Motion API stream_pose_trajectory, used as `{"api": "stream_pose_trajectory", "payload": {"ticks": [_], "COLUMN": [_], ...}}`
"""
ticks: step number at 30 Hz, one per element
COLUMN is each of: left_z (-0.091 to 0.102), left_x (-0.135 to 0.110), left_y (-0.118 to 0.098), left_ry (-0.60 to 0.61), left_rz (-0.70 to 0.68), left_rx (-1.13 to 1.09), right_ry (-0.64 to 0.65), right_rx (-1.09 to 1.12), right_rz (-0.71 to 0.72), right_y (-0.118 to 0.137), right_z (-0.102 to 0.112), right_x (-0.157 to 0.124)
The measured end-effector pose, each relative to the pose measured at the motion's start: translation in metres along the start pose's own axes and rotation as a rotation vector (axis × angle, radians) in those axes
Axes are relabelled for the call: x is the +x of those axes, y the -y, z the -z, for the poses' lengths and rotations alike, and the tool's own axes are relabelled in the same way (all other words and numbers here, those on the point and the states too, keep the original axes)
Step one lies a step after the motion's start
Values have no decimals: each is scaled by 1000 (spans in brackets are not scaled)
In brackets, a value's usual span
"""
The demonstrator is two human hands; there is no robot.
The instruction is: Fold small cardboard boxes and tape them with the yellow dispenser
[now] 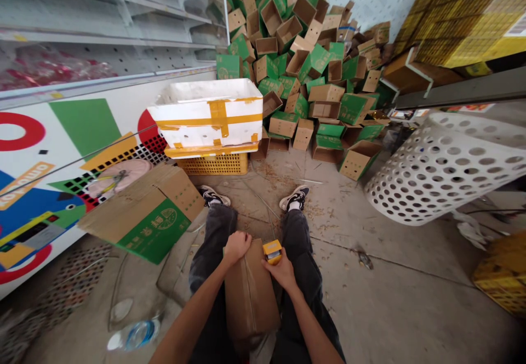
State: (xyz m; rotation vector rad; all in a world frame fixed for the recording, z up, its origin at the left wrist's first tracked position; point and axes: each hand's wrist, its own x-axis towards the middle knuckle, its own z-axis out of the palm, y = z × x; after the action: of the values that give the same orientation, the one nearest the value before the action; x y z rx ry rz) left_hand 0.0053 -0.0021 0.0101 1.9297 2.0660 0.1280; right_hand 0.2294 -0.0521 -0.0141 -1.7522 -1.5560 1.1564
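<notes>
A closed brown cardboard box (251,298) lies between my legs, with a seam running along its top. My left hand (237,246) grips the far left part of the box, fingers curled over its edge. In my right hand (281,269) is a small yellow box-shaped object (272,248) with a pale and dark band; its exact kind is unclear. That object is held beside the far right corner of the cardboard box. The box's underside is hidden.
A brown and green carton (143,210) stands left, near a white foam box (209,112) on a yellow crate (213,164). Many open cartons (304,62) are piled ahead. A white perforated basket (444,172) leans right; a plastic bottle (135,335) lies lower left.
</notes>
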Motion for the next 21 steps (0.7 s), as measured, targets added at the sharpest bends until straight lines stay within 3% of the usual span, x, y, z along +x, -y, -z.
{"api": "stream_pose_trajectory", "payload": {"ticks": [21], "left_z": [6], "left_x": [-2], "left_y": [1], "left_ry": [16], "left_rz": [12], "left_rx": [-1], "right_ry": [6], "right_rx": [-5], "right_rz": [20], "right_y": [2], "right_z": [0], "right_x": [-1]}}
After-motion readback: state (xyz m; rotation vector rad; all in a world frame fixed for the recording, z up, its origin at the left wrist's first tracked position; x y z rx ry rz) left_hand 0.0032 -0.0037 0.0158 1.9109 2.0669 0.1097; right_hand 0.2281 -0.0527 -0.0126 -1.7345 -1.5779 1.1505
